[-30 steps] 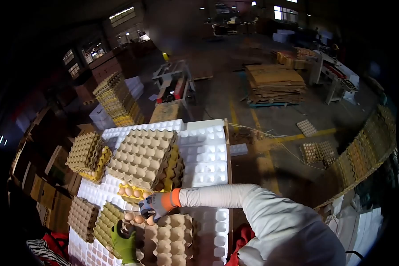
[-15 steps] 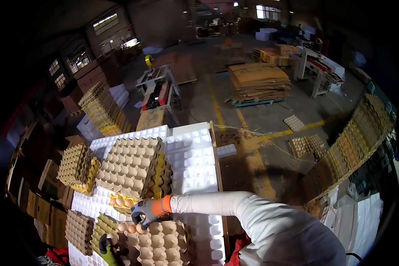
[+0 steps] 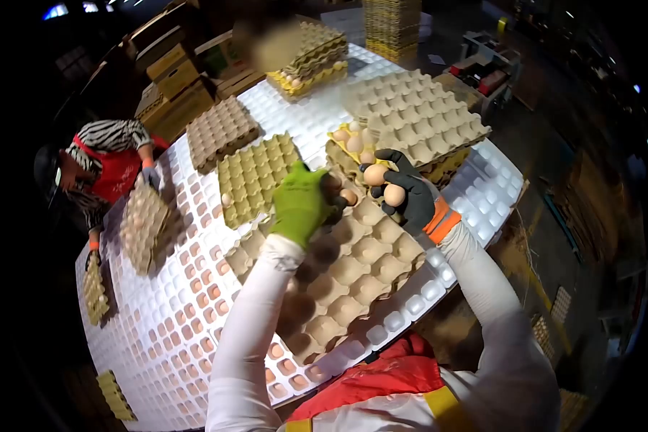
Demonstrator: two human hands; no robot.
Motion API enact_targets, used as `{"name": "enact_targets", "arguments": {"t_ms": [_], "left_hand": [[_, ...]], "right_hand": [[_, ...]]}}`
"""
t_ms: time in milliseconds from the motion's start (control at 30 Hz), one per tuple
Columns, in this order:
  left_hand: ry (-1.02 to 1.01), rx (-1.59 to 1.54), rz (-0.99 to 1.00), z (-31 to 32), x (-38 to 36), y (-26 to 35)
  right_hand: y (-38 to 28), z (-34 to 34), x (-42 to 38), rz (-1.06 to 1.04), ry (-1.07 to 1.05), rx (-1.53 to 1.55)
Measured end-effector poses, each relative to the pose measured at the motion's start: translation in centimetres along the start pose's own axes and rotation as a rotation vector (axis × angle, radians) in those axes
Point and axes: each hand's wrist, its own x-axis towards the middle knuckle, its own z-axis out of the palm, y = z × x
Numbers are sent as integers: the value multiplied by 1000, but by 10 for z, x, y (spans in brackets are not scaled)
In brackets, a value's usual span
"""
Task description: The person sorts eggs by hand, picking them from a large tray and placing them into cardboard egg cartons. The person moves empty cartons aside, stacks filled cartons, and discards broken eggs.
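Observation:
My left hand (image 3: 302, 200), in a green glove, is closed at the far edge of a grey-brown egg tray (image 3: 363, 270), its dark fingertips around an egg (image 3: 331, 184). Another egg (image 3: 348, 196) lies by those fingertips. My right hand (image 3: 403, 189), in a dark grey glove with an orange cuff, grips two eggs (image 3: 384, 185) to the right of it. Just beyond, a yellow tray (image 3: 342, 137) holds several eggs beside a tall stack of trays (image 3: 425, 115). An olive tray (image 3: 255, 176) with one egg (image 3: 227, 199) lies left of my left hand.
Across the white foam trays (image 3: 158, 360), many pockets hold eggs. At the left a co-worker (image 3: 111, 162) in a red apron handles a tray (image 3: 142, 227) and a smaller-looking one (image 3: 94, 291). Cardboard boxes (image 3: 174, 72) and stacked trays (image 3: 313, 57) stand behind.
The view has swung left and down, bringing the co-worker into sight. My right hand now holds two eggs above the tray, and my left arm shows fully.

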Motion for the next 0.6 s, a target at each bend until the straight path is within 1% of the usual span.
{"name": "enact_targets", "arguments": {"t_ms": [33, 67, 100, 133, 167, 200, 233, 267, 300, 333, 367, 433, 500, 533, 567, 600], "left_hand": [[33, 103, -21, 5, 5, 5], [-19, 126, -57, 3, 10, 8], [-55, 97, -57, 4, 15, 3], [-34, 62, -58, 11, 19, -4], [-7, 31, -72, 8, 22, -5], [-111, 145, -82, 6, 29, -3], [-219, 259, -119, -8, 29, 7], [-227, 420, 22, -20, 21, 15], [-119, 326, -61, 16, 45, 7], [-110, 313, -92, 28, 57, 6], [-133, 316, -109, 28, 63, 11], [-168, 306, -139, 34, 75, 13], [-187, 292, -158, 36, 80, 13], [-194, 286, -164, 36, 82, 13], [-199, 280, -174, 36, 82, 11], [-204, 269, -180, 37, 82, 9]], "right_hand": [[-5, 2, 7, 10, -30, -147], [-7, -4, 18, 59, -119, -341], [0, -14, 34, -142, -241, -760], [5, -22, 49, -397, -284, -1158], [11, -19, 50, -296, -204, -1318], [13, -14, 51, -363, -189, -1657], [11, 2, 48, -453, -195, -1877], [23, -23, 65, -331, -308, -1851], [17, -16, 62, -503, -320, -1884], [14, -19, 65, -536, -341, -1955], [18, -34, 71, -577, -379, -1909], [20, -55, 72, -538, -311, -1952], [23, -82, 81, -654, -382, -1826], [21, -85, 80, -573, -347, -1836], [17, -74, 80, -550, -394, -1792], [15, -69, 81, -506, -390, -1814]]}}
